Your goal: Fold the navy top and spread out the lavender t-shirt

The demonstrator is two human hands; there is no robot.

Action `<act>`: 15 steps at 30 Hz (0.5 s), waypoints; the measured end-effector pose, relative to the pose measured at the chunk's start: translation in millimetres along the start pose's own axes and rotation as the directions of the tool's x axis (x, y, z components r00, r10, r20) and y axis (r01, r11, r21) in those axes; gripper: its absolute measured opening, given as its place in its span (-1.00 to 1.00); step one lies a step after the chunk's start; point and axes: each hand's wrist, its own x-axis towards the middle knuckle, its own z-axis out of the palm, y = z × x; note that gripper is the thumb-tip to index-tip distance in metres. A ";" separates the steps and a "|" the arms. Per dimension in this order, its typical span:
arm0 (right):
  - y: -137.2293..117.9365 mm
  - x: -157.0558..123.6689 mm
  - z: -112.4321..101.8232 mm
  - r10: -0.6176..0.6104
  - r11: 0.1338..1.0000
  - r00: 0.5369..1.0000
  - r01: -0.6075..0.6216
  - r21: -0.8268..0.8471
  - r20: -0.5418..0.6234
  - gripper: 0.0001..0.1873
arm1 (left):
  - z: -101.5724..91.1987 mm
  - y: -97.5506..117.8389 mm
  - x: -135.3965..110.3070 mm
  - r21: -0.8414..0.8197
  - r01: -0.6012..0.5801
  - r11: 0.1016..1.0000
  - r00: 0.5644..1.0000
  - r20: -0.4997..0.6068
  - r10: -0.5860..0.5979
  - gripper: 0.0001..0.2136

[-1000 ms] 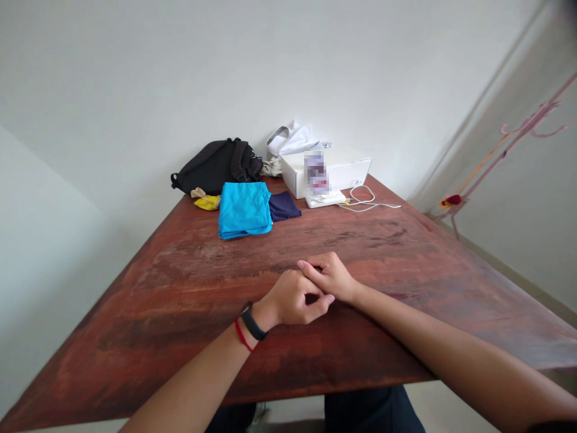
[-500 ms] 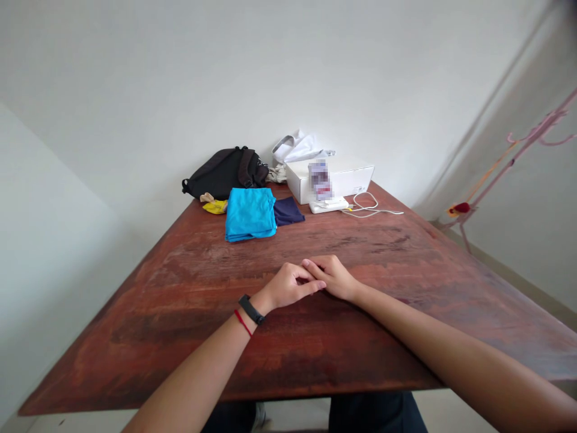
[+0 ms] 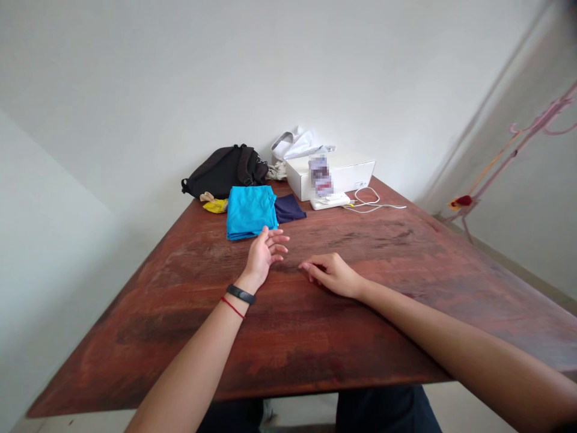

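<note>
My left hand (image 3: 264, 252) is stretched forward over the wooden table (image 3: 406, 264), fingers spread and empty, just short of a folded bright blue cloth (image 3: 250, 210). A black band and a red string sit on that wrist. My right hand (image 3: 331, 273) rests on the table with its fingers loosely curled and holds nothing. A folded dark blue cloth (image 3: 289, 207) lies right of the bright blue one.
At the far end stand a black bag (image 3: 223, 169), a white box (image 3: 336, 173), a white garment (image 3: 295, 143), a white charger with cable (image 3: 360, 203) and a yellow item (image 3: 215, 205). Walls close in behind and left. A pink rack (image 3: 518, 150) is at right.
My hands were clasped together near the table's middle. The left hand has pulled away and moved forward toward the bright blue cloth, opening its fingers. The right hand stayed put.
</note>
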 end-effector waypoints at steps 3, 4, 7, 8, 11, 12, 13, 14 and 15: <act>-3.0 -0.6 0.8 -0.035 0.999 0.998 0.036 -0.020 0.057 -0.56 | -9.6 7.7 6.8 -0.197 0.097 0.976 0.986 -0.113 -0.121 -0.65; -3.6 -0.8 0.9 -0.039 0.999 0.997 0.041 -0.029 0.066 -0.57 | -12.1 10.0 8.3 -0.240 0.112 0.964 0.979 -0.138 -0.148 -0.67; -3.3 -1.1 1.1 -0.034 0.999 0.996 0.037 -0.036 0.077 -0.58 | -17.5 16.3 10.9 -0.347 0.110 0.931 0.968 -0.174 -0.179 -0.76; -2.7 -1.2 1.2 -0.033 0.999 0.996 0.036 -0.035 0.080 -0.58 | -18.8 18.0 11.4 -0.382 0.100 0.919 0.967 -0.181 -0.180 -0.78; 0.0 -1.3 2.1 -0.034 0.999 0.996 0.038 -0.038 0.087 -0.59 | -22.1 21.2 12.4 -0.473 0.109 0.874 0.954 -0.196 -0.225 -0.80; 0.9 -1.4 2.4 -0.035 0.998 0.996 0.038 -0.040 0.088 -0.60 | -23.2 21.6 12.7 -0.493 0.130 0.860 0.947 -0.195 -0.255 -0.80; 1.6 -1.4 2.7 -0.033 0.998 0.995 0.037 -0.040 0.089 -0.61 | -24.3 21.7 12.9 -0.505 0.155 0.849 0.939 -0.192 -0.286 -0.79; 2.3 -1.4 2.9 -0.032 0.999 0.995 0.035 -0.041 0.090 -0.61 | -25.3 21.7 13.2 -0.511 0.178 0.841 0.931 -0.190 -0.312 -0.78; 2.8 -1.5 3.1 -0.029 0.999 0.995 0.033 -0.041 0.092 -0.61 | -26.4 21.8 13.4 -0.513 0.194 0.836 0.925 -0.188 -0.330 -0.78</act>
